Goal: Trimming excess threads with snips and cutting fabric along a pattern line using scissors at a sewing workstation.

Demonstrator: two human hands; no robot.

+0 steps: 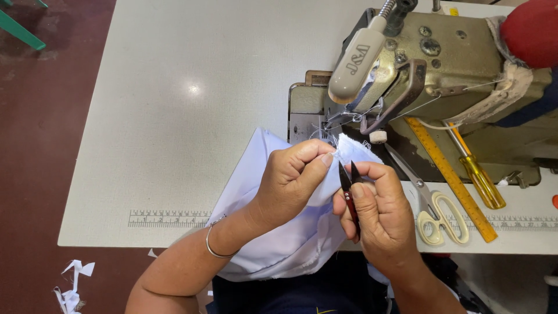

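— White cloth (279, 232): where does it lie?

— It hangs over the near edge of the worktop (174, 116), just in front of the sewing machine (442, 75). Its upper corner is raised toward the needle area, and the rest falls down over the person's lap.

— Which hand has it?

— The left hand (293, 180). Its grip is pressed together, thumb against fingers, pinching a fold of the cloth near the frayed top edge. A thin metal bangle (216, 247) sits on that wrist.

— And the right hand?

— The right hand (378, 212) is closed around small thread snips (350, 189) with a dark red body. The black blades point up, just beside the left thumb and close to the cloth edge. The blades stand slightly apart at the tips.

— What else is on the worktop?

— Toward the right edge, cream-handled scissors (436, 212) lie near the front, touching or almost touching the right hand. Beside them a yellow ruler (450, 177) runs on a slant, and further right lies a screwdriver with a yellow handle (479, 177). A measuring scale (168, 218) is printed along the near edge.

— Anything off the worktop?

— White fabric scraps (72, 288) lie on the dark red floor (35, 174) at the near left corner.
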